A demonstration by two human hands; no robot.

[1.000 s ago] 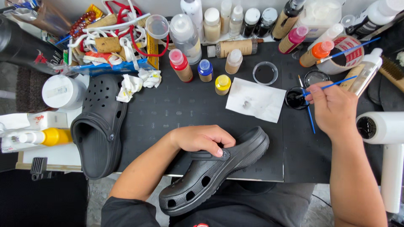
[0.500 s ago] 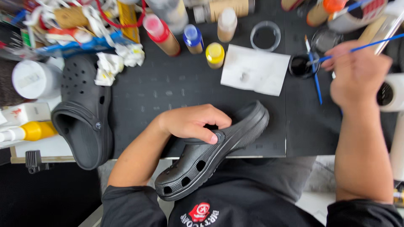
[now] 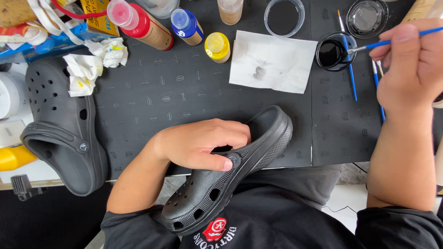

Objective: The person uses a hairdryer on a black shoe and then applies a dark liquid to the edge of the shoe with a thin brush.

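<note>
— Since a second ago your right hand (image 3: 413,64) has lifted off the mat and now hangs at the far right, while the bottles have slid up toward the far edge of view. What is that hand doing?

— Your fingers are pinched shut on a blue brush (image 3: 392,40), its tip pointing left at the rim of the ink cup (image 3: 333,53). More brushes (image 3: 351,78) lie on the mat just near of that cup.

— And your left hand?

— Your left hand (image 3: 203,144) is curled tight round the clog (image 3: 230,173): fingers tucked inside the heel opening, thumb pressed on the strap rivet. You hold the clog at the near edge of the mat (image 3: 166,97), heel on the mat, holed toe hanging over your lap and pointing near-left.

— Where's the other one?

— A second clog (image 3: 64,133) lies at the left, partly on the mat's left edge, toe far, heel strap near, well apart from your hands.

— What sits far of you?

— A stained paper towel (image 3: 272,62) lies left of the ink cup. Farther left stand a yellow bottle (image 3: 218,46), a blue bottle (image 3: 187,25) and a red bottle (image 3: 140,23), with crumpled tissues (image 3: 94,64) near-left of the red one. An empty clear ring (image 3: 284,16) sits far of the towel, and a clear lid (image 3: 367,17) far of the cup.
</note>
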